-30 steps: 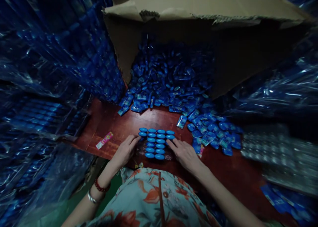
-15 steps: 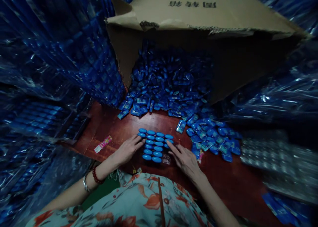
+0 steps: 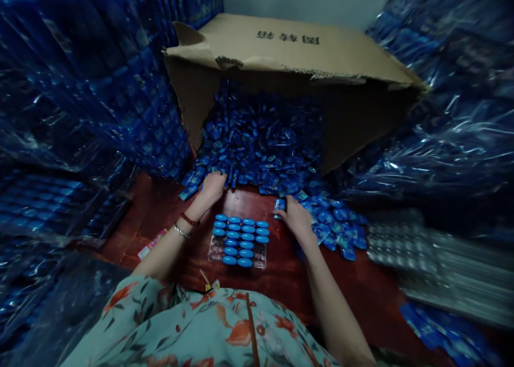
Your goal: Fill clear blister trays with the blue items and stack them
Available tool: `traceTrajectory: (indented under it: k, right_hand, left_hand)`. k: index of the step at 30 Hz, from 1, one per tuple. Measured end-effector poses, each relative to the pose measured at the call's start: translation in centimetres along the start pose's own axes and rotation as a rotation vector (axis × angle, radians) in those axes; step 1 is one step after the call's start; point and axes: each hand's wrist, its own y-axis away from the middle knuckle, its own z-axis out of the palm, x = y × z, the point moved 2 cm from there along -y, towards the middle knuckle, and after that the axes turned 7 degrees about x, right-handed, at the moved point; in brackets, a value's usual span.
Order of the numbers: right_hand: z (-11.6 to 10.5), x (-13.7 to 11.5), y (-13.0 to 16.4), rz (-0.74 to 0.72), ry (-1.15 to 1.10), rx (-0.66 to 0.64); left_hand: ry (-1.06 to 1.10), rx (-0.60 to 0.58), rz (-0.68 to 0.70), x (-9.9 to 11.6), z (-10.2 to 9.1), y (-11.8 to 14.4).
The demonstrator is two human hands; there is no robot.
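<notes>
the left hand is out at the far side of the counter, fingers curled down into the near lip of the heap of blue packets, closing on some of them though just which ones cannot be made out. the right hand sits a little nearer, fingers pinching a single blue packet at the edge of the spill, lifted just clear of the wood so it can be carried. that heap pours out of the cardboard box lying on its side against the far edge, mouth towards the person, which is why the loose stock fans forward within reach of both arms and trails off to the right-hand side. dead centre, close to the near edge and right in front of the body, lies the clear blister tray with blue oval pieces seated in neat rows; a few pockets along its left side and near corner look empty. it lies flat and square to the person, between the two forearms, handy to either hand. a small pink wrapper lies apart by the left edge. stacks of empty clear trays wait at the right edge, and plastic-wrapped blue bundles wall in the left side.
</notes>
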Motion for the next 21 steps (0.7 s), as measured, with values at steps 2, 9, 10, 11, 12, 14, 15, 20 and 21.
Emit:
traceTrajectory:
  k: [2, 9, 10, 11, 12, 14, 15, 20, 21]
  right_hand:
    - [0.2, -0.8, 0.7, -0.051, 0.011, -0.054]
    - [2.4, 2.4, 4.4, -0.132, -0.349, -0.032]
    - [2.6, 3.2, 5.1, -0.115, -0.47, 0.012]
    - [2.7, 3.9, 6.0, -0.092, -0.599, 0.051]
    - [2.8, 4.4, 7.0, -0.066, -0.723, 0.08]
    - [3.0, 4.8, 9.1, -0.017, -0.916, 0.116]
    - [3.1, 4.7, 10.0, -0.001, -0.976, 0.12]
    - [3.8, 2.0, 12.7, -0.19, -0.957, 0.207]
    - [3.9, 1.5, 12.8, -0.294, -0.895, 0.246]
  left_hand:
    - [0.009, -0.034, 0.02, 0.6, 0.4, -0.4]
    - [0.171, 0.009, 0.014, -1.6, 1.4, 5.0]
    - [0.285, 0.089, -0.027, -2.5, 1.4, 6.5]
    - [0.427, 0.187, -0.087, -3.5, 1.4, 8.1]
    - [0.562, 0.293, -0.174, -4.5, 1.5, 9.9]
    - [0.74, 0.409, -0.342, -6.0, 2.0, 13.8]
    - [0.8, 0.435, -0.412, -6.3, 2.3, 15.6]
    - [0.943, 0.384, -0.439, -4.2, 3.0, 20.4]
    - [0.938, 0.391, -0.389, -3.4, 2.9, 20.4]
